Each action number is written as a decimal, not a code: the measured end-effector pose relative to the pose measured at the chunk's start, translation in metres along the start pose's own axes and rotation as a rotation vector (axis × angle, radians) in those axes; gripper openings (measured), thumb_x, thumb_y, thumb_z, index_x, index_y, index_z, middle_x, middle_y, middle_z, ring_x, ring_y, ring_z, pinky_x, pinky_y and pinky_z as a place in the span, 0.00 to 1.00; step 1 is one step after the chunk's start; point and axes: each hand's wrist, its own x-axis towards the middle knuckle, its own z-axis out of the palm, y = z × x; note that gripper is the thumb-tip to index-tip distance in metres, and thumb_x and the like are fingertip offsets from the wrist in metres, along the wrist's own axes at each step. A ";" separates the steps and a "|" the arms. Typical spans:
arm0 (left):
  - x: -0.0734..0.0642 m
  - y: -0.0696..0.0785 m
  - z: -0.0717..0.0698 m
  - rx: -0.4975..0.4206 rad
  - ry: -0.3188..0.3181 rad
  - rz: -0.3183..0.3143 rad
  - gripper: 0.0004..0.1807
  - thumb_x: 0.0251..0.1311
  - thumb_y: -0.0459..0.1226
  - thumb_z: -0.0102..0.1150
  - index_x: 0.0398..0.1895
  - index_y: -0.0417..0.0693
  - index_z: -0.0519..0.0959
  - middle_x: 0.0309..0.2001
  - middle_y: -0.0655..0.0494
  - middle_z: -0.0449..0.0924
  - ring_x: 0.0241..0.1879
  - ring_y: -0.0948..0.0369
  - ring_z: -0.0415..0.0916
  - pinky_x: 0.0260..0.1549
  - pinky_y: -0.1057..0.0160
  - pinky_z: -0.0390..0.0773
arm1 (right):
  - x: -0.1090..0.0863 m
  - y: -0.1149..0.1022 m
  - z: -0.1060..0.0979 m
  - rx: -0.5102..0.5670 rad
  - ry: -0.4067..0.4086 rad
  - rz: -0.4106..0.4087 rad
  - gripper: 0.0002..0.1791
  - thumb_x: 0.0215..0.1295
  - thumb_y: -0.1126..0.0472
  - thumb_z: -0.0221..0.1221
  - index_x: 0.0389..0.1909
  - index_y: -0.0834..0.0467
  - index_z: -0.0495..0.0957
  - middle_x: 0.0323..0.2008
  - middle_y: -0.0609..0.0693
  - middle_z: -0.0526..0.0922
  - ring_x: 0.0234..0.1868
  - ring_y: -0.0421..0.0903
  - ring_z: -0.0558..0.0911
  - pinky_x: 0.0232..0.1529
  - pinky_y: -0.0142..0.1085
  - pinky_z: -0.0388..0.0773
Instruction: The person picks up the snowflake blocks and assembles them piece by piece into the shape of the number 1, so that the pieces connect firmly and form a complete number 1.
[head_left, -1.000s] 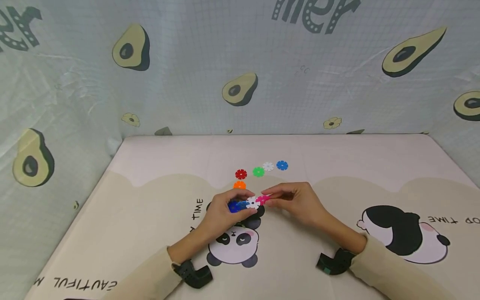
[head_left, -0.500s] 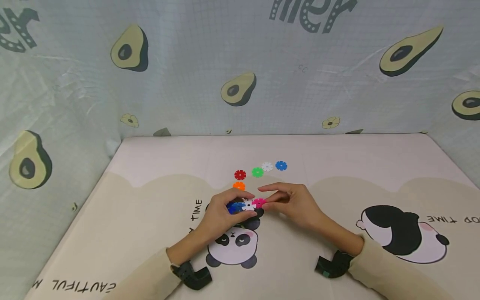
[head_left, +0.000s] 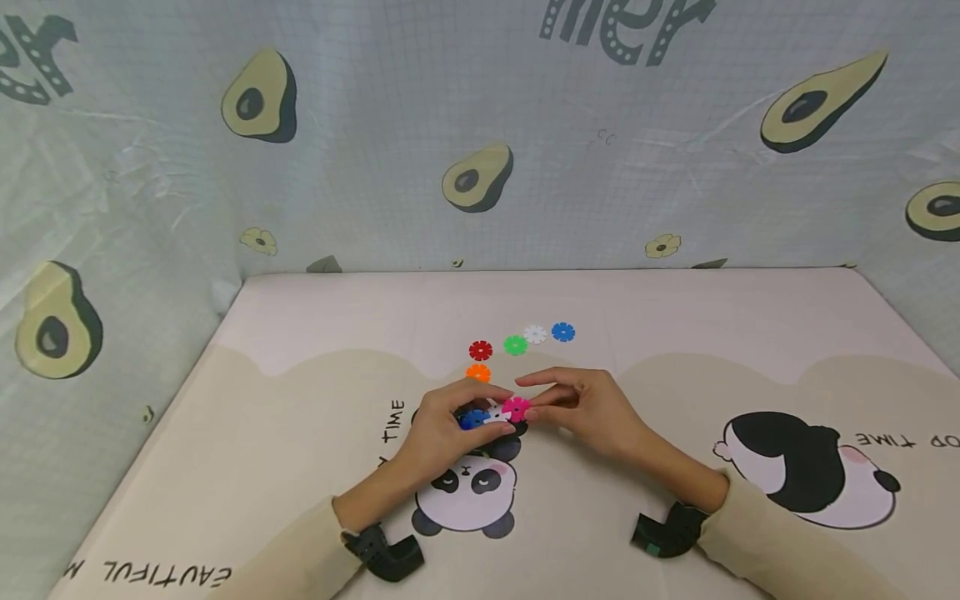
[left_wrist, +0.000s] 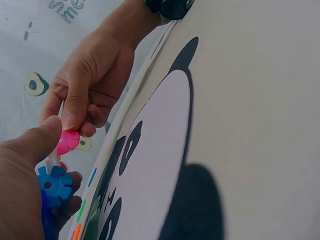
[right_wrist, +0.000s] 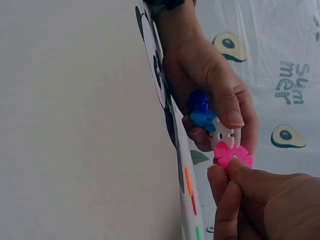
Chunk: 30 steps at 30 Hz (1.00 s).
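Observation:
My left hand [head_left: 450, 421] holds a short chain of notched plastic discs between thumb and fingers. In that chain are a dark blue disc [right_wrist: 198, 101], a lighter blue disc [left_wrist: 56, 186] and a white disc [right_wrist: 220, 134]. At its right end a pink disc [head_left: 516, 408] meets the white one, and my right hand [head_left: 592, 408] pinches it between thumb and fingertips. Seen from the right wrist, the pink disc [right_wrist: 233, 156] overlaps the white disc's edge; whether their slots are fully locked cannot be told. Both hands are over the printed panda [head_left: 467, 492].
Beyond the hands lie loose discs: orange [head_left: 478, 372], red [head_left: 481, 350], green [head_left: 515, 345], white [head_left: 535, 334] and blue [head_left: 563, 332]. The tablecloth [head_left: 300, 467] carries printed animals and lettering. An avocado-patterned curtain [head_left: 375, 167] stands behind the table.
The chain has shifted slightly left and down. The pink disc has turned to show more of its face, and my right index finger has lifted away from it.

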 end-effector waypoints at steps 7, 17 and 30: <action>0.000 -0.002 0.000 -0.031 0.006 0.013 0.17 0.48 0.29 0.72 0.44 0.40 0.83 0.39 0.51 0.83 0.40 0.53 0.77 0.40 0.62 0.77 | 0.002 0.001 -0.006 -0.050 -0.039 0.026 0.21 0.56 0.61 0.68 0.52 0.53 0.81 0.34 0.40 0.86 0.37 0.40 0.84 0.31 0.31 0.77; 0.001 -0.003 0.000 -0.038 0.017 0.041 0.18 0.48 0.29 0.72 0.45 0.40 0.83 0.41 0.51 0.83 0.43 0.55 0.78 0.45 0.61 0.77 | 0.020 0.003 -0.026 -0.103 0.006 0.035 0.18 0.56 0.60 0.68 0.49 0.56 0.82 0.38 0.46 0.86 0.39 0.41 0.82 0.39 0.34 0.79; 0.002 0.000 -0.002 -0.042 0.011 0.075 0.17 0.48 0.29 0.71 0.44 0.40 0.83 0.42 0.51 0.83 0.44 0.55 0.78 0.43 0.60 0.78 | 0.044 0.022 -0.055 -0.138 0.186 0.114 0.17 0.56 0.57 0.69 0.47 0.56 0.83 0.43 0.50 0.84 0.43 0.43 0.79 0.42 0.33 0.78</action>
